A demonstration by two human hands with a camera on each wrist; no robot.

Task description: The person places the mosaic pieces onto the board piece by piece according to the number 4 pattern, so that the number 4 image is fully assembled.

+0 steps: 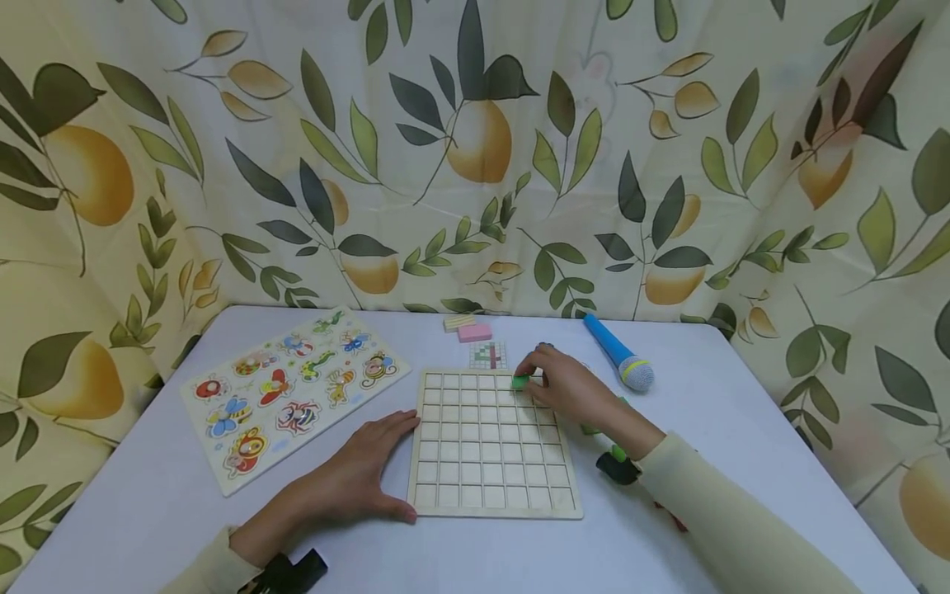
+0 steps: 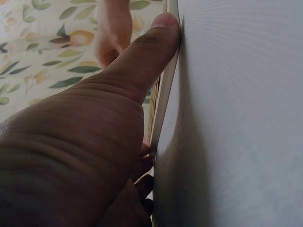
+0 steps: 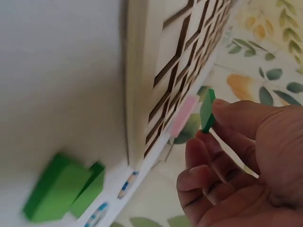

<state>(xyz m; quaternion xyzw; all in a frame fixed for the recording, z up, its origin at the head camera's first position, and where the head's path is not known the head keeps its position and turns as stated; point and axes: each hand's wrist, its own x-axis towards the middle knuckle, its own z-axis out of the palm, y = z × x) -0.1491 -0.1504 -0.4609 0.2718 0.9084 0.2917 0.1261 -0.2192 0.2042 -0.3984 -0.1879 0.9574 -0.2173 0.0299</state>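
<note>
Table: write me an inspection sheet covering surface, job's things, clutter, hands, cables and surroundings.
Surface: white table.
Job's things: grid board; green piece, near the grid board's far edge; loose green pieces, right of the grid board.
Clutter: bug board, left; striped block, pink block and pattern card, beyond the grid board; microphone, far right.
Hands: left hand touches the grid board's left edge; right hand pinches the green piece.
Cables: nothing seen.
Surroundings: backdrop patterned with fruit and leaves.

no readable text, label or number shows anywhere.
</note>
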